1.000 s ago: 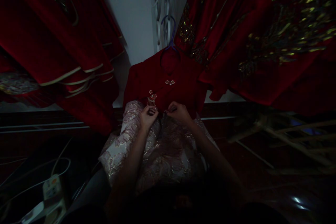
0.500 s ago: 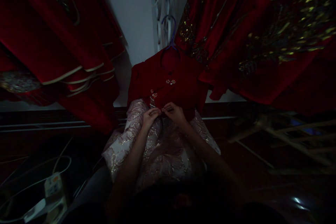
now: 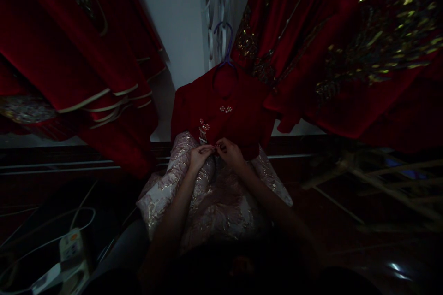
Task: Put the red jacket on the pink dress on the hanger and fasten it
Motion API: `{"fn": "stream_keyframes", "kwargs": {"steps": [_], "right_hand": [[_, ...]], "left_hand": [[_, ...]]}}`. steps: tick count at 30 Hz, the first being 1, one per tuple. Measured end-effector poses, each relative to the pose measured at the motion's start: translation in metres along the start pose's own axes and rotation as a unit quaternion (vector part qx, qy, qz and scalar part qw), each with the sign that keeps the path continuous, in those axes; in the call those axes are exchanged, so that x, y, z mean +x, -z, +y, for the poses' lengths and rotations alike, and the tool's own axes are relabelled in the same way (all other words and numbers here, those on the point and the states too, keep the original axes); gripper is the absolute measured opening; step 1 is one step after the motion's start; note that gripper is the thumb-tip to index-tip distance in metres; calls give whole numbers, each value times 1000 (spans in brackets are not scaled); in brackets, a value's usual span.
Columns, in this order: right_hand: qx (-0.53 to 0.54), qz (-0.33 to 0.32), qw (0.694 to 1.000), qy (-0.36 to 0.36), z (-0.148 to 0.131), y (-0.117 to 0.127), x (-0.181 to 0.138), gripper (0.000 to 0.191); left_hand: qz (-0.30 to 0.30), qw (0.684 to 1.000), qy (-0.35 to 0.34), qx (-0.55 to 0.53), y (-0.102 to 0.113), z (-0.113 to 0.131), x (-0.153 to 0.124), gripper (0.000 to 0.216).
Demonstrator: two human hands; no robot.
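A red top (image 3: pixel 242 124) hangs on a purple hanger (image 3: pixel 228 41) in front of me, its lower part resting over my lap. Pearl ornaments sit at its neck opening, and a tasselled pearl brooch (image 3: pixel 203 131) lies on its left part. At the lower edge my left hand (image 3: pixel 199 157) is closed, fingertips pinching the top's edge. Close beside it, my right hand (image 3: pixel 231 153) pinches a small beaded ornament (image 3: pixel 217 146) there, thumb and fingers together. The fingertips almost meet; dim light hides finer detail.
Shiny pink-and-gold brocade (image 3: pixel 228 212) covers my lap. Red garments (image 3: pixel 114 46) hang at left, and a gold-sequinned red garment (image 3: pixel 346 101) hangs at right. A power strip (image 3: pixel 71 249) with cables lies lower left. A wooden rack (image 3: pixel 387 179) stands at right.
The whole view has shifted very slightly. Both hands stay at the top's lower edge, with only small finger movement.
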State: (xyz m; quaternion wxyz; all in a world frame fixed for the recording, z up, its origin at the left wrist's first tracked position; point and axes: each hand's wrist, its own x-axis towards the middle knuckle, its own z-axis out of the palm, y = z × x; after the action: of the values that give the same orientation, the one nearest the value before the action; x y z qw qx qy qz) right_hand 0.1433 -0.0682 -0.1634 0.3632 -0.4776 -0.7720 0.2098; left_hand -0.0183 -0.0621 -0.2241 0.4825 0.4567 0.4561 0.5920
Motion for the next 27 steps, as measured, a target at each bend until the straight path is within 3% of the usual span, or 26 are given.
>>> {"fn": "stream_keyframes", "kwargs": {"steps": [14, 22, 27], "right_hand": [[1, 0, 1000, 2, 1, 2, -1, 15], [-8, 9, 1000, -8, 10, 2, 2, 16], [1, -28, 1000, -4, 16, 8, 5, 18]], "left_hand": [[-11, 1000, 3, 26, -5, 6, 2, 19], [-46, 998, -30, 23, -12, 0, 3, 23], [-26, 998, -36, 39, -19, 3, 3, 20]]}}
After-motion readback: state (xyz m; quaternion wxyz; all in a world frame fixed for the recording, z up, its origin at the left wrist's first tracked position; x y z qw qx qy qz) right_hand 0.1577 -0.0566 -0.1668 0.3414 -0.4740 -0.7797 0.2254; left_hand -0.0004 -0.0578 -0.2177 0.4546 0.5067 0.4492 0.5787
